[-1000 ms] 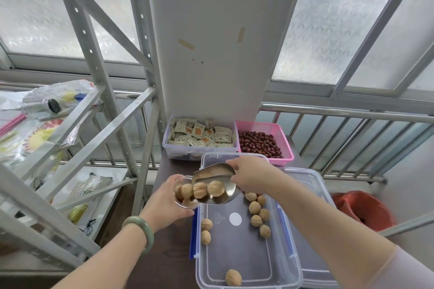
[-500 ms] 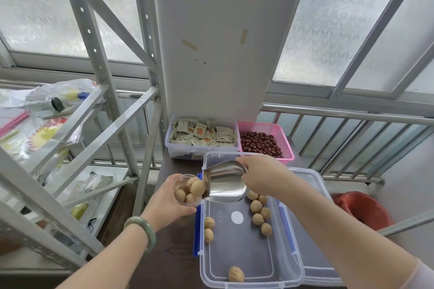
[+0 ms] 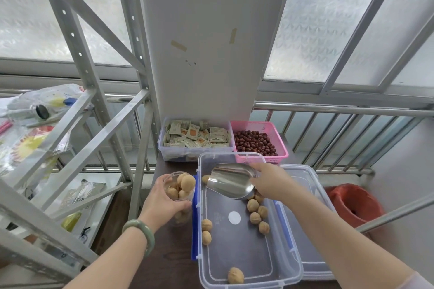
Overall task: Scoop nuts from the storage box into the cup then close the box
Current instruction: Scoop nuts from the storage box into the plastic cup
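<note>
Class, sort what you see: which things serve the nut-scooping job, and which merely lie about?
In use: storage box, walnuts, metal scoop, cup, lid.
Lying about: sachet box, pink basket of red dates, red bin.

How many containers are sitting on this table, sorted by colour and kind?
Clear boxes: 2, the nut box and the sachet box
Pink basket: 1
Clear cup: 1
Total: 4
</note>
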`<move>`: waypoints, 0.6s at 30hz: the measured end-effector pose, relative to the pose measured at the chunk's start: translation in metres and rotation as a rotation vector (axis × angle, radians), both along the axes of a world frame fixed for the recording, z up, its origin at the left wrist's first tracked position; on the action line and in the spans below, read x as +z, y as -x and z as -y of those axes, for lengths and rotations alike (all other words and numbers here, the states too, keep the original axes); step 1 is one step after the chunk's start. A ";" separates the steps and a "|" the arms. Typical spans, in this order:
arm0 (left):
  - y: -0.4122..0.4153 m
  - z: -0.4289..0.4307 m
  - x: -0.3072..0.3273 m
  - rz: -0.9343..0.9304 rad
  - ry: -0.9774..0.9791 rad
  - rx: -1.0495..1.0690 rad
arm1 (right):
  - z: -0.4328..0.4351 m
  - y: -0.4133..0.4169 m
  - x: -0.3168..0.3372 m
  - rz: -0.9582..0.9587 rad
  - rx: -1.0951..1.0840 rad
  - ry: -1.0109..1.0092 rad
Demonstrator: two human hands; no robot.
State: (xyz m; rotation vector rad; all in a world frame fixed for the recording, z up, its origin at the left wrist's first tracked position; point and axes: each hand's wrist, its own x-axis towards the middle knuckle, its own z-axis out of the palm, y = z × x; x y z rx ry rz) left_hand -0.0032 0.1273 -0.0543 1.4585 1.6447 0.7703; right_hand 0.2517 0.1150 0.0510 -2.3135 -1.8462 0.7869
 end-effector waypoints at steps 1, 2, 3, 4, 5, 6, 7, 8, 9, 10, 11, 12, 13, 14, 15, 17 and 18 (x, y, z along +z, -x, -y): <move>-0.001 -0.002 -0.001 0.004 0.003 0.010 | 0.000 -0.004 -0.010 -0.044 -0.054 0.017; -0.002 -0.003 -0.003 0.010 0.005 0.024 | 0.002 -0.008 -0.022 -0.123 -0.117 0.041; -0.003 -0.004 -0.004 0.012 0.006 0.037 | 0.003 -0.011 -0.035 -0.229 -0.191 0.068; -0.004 -0.006 -0.005 0.013 0.009 0.050 | 0.005 -0.014 -0.048 -0.334 -0.272 0.094; -0.005 -0.007 -0.006 0.016 0.011 0.063 | 0.007 -0.016 -0.060 -0.418 -0.342 0.117; -0.006 -0.009 -0.008 0.021 0.013 0.073 | 0.011 -0.017 -0.070 -0.489 -0.395 0.140; -0.007 -0.010 -0.008 0.023 0.013 0.080 | 0.014 -0.016 -0.079 -0.555 -0.443 0.155; -0.008 -0.012 -0.009 0.023 0.018 0.083 | 0.019 -0.014 -0.085 -0.601 -0.479 0.166; -0.009 -0.013 -0.009 0.019 0.022 0.084 | 0.022 -0.012 -0.090 -0.635 -0.496 0.167; -0.009 -0.015 -0.010 0.014 0.032 0.083 | 0.025 -0.008 -0.095 -0.649 -0.502 0.164; -0.010 -0.016 -0.010 0.009 0.041 0.080 | 0.026 -0.006 -0.100 -0.664 -0.510 0.156; -0.010 -0.017 -0.011 0.010 0.050 0.079 | 0.027 -0.004 -0.106 -0.674 -0.523 0.162; -0.011 -0.017 -0.010 0.016 0.060 0.081 | 0.028 -0.001 -0.111 -0.695 -0.543 0.174; -0.011 -0.017 -0.010 0.029 0.075 0.089 | 0.029 0.001 -0.115 -0.697 -0.557 0.184; -0.011 -0.017 -0.010 0.039 0.087 0.098 | 0.030 0.002 -0.121 -0.701 -0.562 0.187; -0.010 -0.017 -0.011 0.040 0.112 0.100 | 0.031 0.004 -0.132 -0.686 -0.552 0.215; -0.009 -0.017 -0.012 0.034 0.126 0.091 | 0.030 0.004 -0.137 -0.680 -0.558 0.238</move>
